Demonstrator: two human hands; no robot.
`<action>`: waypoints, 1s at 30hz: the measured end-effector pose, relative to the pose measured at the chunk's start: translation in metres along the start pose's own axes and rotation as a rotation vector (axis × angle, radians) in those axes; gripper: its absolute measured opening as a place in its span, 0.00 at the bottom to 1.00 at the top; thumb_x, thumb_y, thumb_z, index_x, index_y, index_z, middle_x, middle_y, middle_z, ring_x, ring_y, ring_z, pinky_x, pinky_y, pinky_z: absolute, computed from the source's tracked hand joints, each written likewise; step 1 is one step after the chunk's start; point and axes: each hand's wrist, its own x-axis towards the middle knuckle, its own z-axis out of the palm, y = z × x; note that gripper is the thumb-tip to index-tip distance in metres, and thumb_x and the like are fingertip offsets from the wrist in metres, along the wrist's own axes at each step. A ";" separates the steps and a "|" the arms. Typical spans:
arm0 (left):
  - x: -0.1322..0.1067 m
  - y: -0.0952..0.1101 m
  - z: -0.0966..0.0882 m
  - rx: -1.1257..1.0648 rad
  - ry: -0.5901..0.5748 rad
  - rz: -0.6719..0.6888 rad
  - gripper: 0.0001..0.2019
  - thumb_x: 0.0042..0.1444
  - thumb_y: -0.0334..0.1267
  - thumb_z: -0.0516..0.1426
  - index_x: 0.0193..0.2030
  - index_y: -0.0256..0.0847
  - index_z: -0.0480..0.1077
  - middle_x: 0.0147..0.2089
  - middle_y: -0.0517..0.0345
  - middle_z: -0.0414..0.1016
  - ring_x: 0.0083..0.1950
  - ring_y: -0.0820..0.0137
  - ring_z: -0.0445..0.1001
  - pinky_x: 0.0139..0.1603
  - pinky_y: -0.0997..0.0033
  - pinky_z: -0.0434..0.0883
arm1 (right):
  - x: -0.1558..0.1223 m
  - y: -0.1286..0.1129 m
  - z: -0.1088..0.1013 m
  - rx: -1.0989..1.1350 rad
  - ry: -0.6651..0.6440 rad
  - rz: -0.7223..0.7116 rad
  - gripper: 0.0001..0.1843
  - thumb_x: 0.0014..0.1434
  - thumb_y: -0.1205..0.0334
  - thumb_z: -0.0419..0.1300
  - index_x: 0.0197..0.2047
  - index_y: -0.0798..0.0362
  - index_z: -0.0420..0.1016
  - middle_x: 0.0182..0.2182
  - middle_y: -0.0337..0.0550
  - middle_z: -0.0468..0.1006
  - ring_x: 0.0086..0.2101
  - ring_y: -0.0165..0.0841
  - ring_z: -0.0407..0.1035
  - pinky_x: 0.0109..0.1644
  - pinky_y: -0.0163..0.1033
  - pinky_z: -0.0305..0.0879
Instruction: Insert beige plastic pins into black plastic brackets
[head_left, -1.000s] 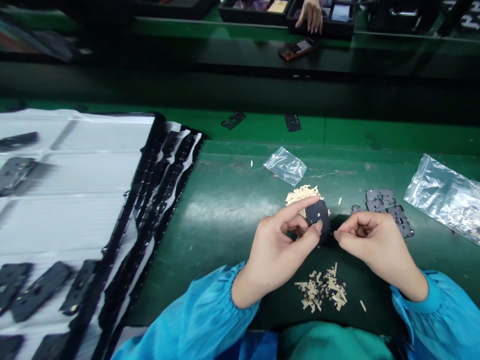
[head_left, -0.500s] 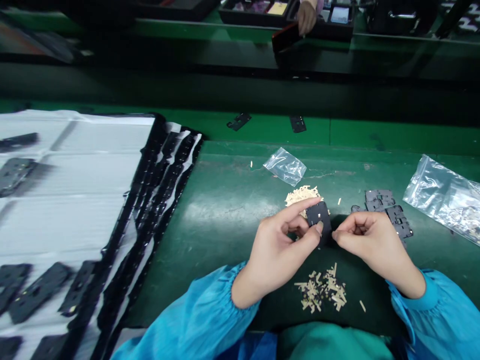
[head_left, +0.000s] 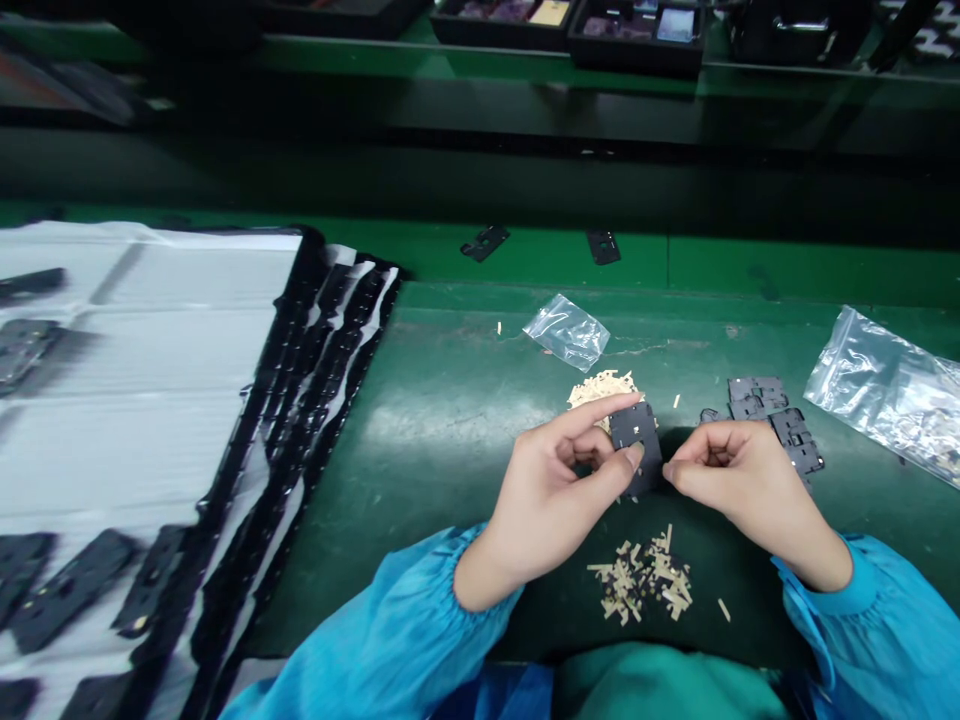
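Toward the near edge of the green bench (head_left: 442, 470), the left hand (head_left: 555, 500) pinches a black plate (head_left: 636, 445) between thumb and forefinger. The right hand (head_left: 750, 495) has its fingertips (head_left: 675, 470) drawn together just beside the plate's edge; whether they hold anything is too small to tell. Tan strips (head_left: 602, 388) heap behind the plate, a tan-and-black scrap pile (head_left: 641, 580) lies in front, more black plates (head_left: 765, 398) sit rightward, and a clear plastic bag (head_left: 566, 332) lies farther back.

The green counter (head_left: 442, 500) carries a white sheet (head_left: 150, 340) on its left, laid with black plates (head_left: 71, 590). Two clear plastic bags (head_left: 566, 332), loose dark plates (head_left: 757, 395) and two heaps of tan strips (head_left: 639, 580) lie directly on the counter.
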 end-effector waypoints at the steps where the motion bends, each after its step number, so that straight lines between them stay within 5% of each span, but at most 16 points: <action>1: 0.000 0.000 0.000 -0.007 -0.005 -0.007 0.22 0.54 0.31 0.63 0.57 0.33 0.77 0.19 0.70 0.65 0.21 0.78 0.60 0.27 0.76 0.66 | 0.000 0.000 0.000 0.002 -0.003 0.000 0.04 0.41 0.62 0.67 0.19 0.51 0.79 0.19 0.38 0.78 0.21 0.27 0.66 0.26 0.33 0.61; 17: 0.006 -0.001 -0.011 -0.130 -0.120 -0.105 0.23 0.54 0.33 0.67 0.58 0.37 0.77 0.20 0.70 0.68 0.21 0.77 0.71 0.28 0.78 0.72 | -0.006 -0.006 0.000 -0.008 -0.050 0.023 0.05 0.44 0.63 0.66 0.20 0.52 0.78 0.17 0.35 0.75 0.20 0.25 0.63 0.25 0.33 0.58; 30: 0.008 -0.003 -0.009 -0.118 -0.086 -0.113 0.24 0.54 0.33 0.67 0.58 0.37 0.77 0.20 0.69 0.68 0.21 0.76 0.71 0.28 0.76 0.71 | -0.004 0.002 -0.001 -0.018 -0.061 -0.019 0.06 0.47 0.60 0.68 0.24 0.52 0.78 0.19 0.35 0.73 0.22 0.26 0.60 0.26 0.34 0.54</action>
